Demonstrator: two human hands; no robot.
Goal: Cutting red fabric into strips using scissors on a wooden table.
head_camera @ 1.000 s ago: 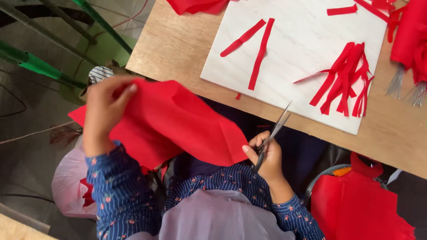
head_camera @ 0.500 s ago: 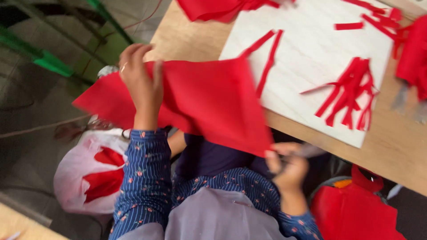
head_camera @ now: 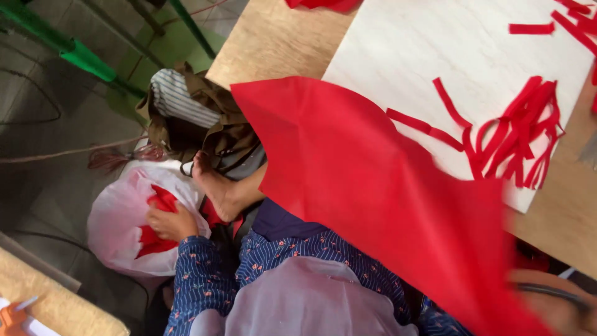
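Observation:
A large red sheet (head_camera: 373, 186) drapes from the white board (head_camera: 435, 50) over the table edge and down onto my lap. My left hand (head_camera: 171, 224) is down at the floor, in the mouth of a white plastic bag (head_camera: 118, 230), its fingers buried among red scraps (head_camera: 152, 239). What those fingers hold is hidden. My right hand (head_camera: 556, 308) is blurred at the bottom right, just under the sheet's lower corner, closed around the dark handle of the scissors (head_camera: 550, 291). A bunch of cut red strips (head_camera: 516, 137) lies on the board.
The board rests on a wooden table (head_camera: 273, 37). Under the table's edge sit a brown and striped cloth bag (head_camera: 193, 115) and a bare foot (head_camera: 221, 186). Green metal bars (head_camera: 81, 56) cross the floor at top left. Another wooden surface with an orange tool (head_camera: 12, 317) is at bottom left.
My left hand let go of the raised red sheet and dropped to the plastic bag on the floor. The sheet fell flat across the board's edge and my lap. The view shifted down and left.

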